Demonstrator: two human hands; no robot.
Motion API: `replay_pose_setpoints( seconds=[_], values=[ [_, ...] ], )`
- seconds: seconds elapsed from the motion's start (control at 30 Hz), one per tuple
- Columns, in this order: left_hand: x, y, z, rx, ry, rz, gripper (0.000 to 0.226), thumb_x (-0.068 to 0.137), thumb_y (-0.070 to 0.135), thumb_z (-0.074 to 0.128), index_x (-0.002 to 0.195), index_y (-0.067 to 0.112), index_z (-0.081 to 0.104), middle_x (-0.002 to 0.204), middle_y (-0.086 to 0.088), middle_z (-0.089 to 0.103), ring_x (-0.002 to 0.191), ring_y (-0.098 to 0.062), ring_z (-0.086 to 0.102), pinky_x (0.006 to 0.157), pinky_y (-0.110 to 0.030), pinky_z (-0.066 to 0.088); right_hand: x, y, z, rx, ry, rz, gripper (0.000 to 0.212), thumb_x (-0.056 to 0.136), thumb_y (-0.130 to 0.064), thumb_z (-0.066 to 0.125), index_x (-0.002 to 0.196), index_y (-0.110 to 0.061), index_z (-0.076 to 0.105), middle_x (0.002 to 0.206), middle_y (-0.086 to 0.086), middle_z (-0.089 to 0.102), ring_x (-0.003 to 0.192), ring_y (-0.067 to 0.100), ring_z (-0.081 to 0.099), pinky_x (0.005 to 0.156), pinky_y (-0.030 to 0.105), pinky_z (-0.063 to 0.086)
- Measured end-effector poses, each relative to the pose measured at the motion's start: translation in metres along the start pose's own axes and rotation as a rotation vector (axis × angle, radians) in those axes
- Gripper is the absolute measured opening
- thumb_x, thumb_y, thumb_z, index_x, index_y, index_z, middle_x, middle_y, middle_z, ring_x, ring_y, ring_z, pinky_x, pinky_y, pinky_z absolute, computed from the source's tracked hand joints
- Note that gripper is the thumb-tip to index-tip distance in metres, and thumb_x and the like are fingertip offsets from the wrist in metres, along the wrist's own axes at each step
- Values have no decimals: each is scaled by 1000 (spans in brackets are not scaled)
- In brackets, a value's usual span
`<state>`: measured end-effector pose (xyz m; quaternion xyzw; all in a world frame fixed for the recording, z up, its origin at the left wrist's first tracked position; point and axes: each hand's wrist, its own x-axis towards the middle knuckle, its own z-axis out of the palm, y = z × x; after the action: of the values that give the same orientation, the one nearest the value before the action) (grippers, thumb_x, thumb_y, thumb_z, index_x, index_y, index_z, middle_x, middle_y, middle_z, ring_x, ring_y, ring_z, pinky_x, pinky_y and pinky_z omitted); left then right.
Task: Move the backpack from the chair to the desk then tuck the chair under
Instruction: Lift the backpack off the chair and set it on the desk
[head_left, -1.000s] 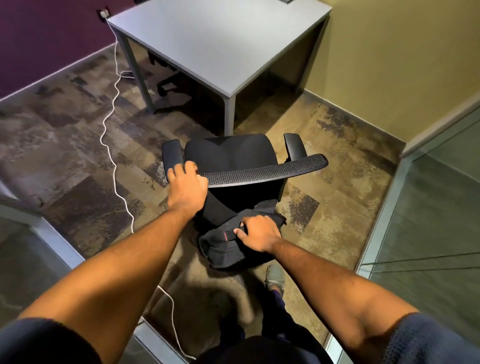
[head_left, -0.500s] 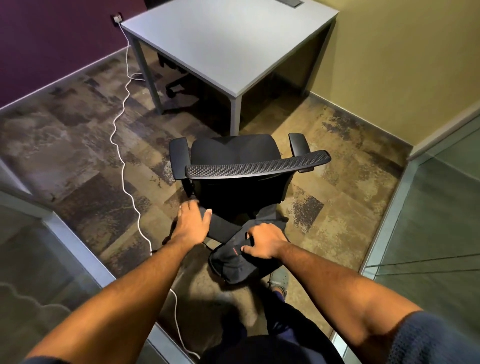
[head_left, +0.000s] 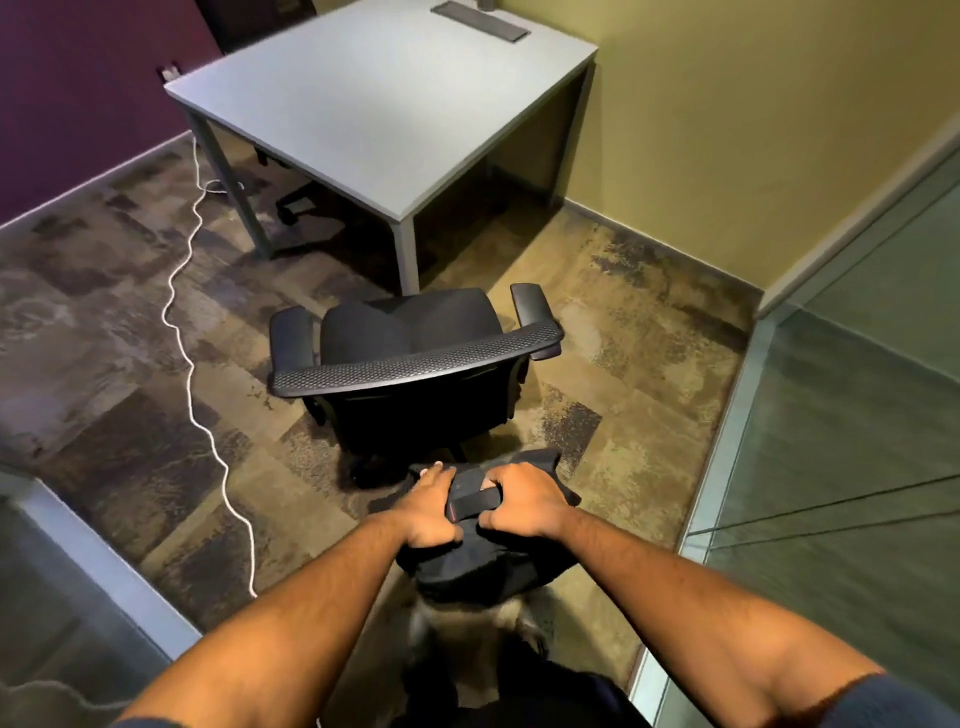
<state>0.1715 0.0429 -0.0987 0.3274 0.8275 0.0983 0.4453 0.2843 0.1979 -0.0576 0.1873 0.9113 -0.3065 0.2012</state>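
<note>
A dark backpack (head_left: 478, 564) hangs in front of me, behind the chair's backrest and off the floor. My left hand (head_left: 428, 506) grips its top on the left and my right hand (head_left: 522, 501) grips the top on the right, beside a black strap with a red mark. The black office chair (head_left: 410, 338) stands on the carpet with its seat bare, its backrest toward me, facing the grey desk (head_left: 374, 98). The chair sits apart from the desk's near corner leg.
A white cable (head_left: 189, 332) snakes over the carpet at left, running from a wall socket. Glass partitions stand at right (head_left: 841, 415) and lower left. A second chair's base (head_left: 291, 202) is under the desk. A dark flat strip (head_left: 480, 21) lies on the desk's far edge.
My left hand left the chair's backrest and came down onto the backpack beside my right hand. The backpack has been drawn back from the chair toward me and I have stepped back.
</note>
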Motion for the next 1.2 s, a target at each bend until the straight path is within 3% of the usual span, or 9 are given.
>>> replay_pose_setpoints(
  seconds=[0.17, 0.3, 0.4, 0.5, 0.7, 0.8, 0.87, 1.03, 1.2],
  values=[
    [26, 62, -2, 252, 62, 67, 107, 97, 54, 64, 165, 3, -1, 173, -20, 2, 161, -40, 0, 132, -47, 9, -14, 39, -38, 79, 47, 17, 16, 77, -25, 81, 82, -21, 66, 83, -2, 72, 81, 24, 69, 67, 41, 54],
    [46, 123, -1, 345, 193, 127, 79, 102, 37, 56, 160, 0, 17, 163, -21, 28, 152, -44, 25, 126, -50, 25, -21, 78, -71, 64, 161, 50, 13, 84, -16, 72, 81, -25, 63, 91, 4, 74, 86, 31, 69, 66, 43, 53],
    [63, 172, -6, 374, 200, 185, 51, 102, 25, 51, 146, 4, 37, 147, -20, 45, 135, -41, 45, 113, -50, 42, -29, 119, -94, -25, 262, 49, 6, 92, -17, 67, 96, -21, 69, 108, 7, 71, 97, 34, 68, 71, 42, 50],
    [83, 212, -15, 430, 178, 240, 33, 100, 15, 47, 131, 4, 46, 138, -23, 53, 126, -42, 53, 105, -51, 46, -39, 159, -111, -174, 334, 66, 30, 92, -17, 72, 120, -23, 63, 125, 7, 53, 100, 35, 64, 72, 41, 49],
    [115, 285, -44, 441, 239, 377, 31, 92, 3, 50, 123, 2, 50, 128, -26, 57, 120, -46, 55, 98, -50, 46, -54, 221, -156, -278, 528, 240, 46, 85, -26, 75, 127, -20, 57, 123, 6, 51, 112, 30, 57, 90, 43, 46],
    [133, 315, -61, 438, 267, 401, 35, 94, 2, 49, 129, 3, 48, 128, -24, 58, 118, -46, 56, 92, -53, 49, -48, 244, -185, -309, 563, 404, 55, 91, -39, 72, 135, -13, 54, 134, 11, 52, 121, 33, 51, 100, 46, 47],
    [149, 334, -72, 468, 282, 403, 35, 96, 4, 50, 130, 5, 46, 128, -23, 57, 118, -45, 57, 90, -54, 51, -39, 257, -206, -290, 549, 436, 55, 97, -36, 67, 143, -10, 51, 142, 15, 50, 131, 35, 49, 108, 45, 47],
    [195, 382, -102, 542, 362, 369, 37, 96, 10, 61, 130, 4, 47, 132, -20, 55, 121, -43, 59, 89, -53, 53, -6, 285, -259, -169, 548, 484, 39, 103, -13, 53, 141, -7, 54, 133, 16, 64, 122, 34, 62, 96, 43, 54],
    [256, 415, -141, 528, 361, 424, 28, 96, 9, 54, 123, 4, 52, 127, -22, 60, 117, -44, 61, 85, -48, 51, 33, 320, -312, -140, 487, 502, 33, 104, -15, 50, 136, -9, 56, 131, 15, 66, 119, 37, 65, 95, 44, 55]
  ],
)
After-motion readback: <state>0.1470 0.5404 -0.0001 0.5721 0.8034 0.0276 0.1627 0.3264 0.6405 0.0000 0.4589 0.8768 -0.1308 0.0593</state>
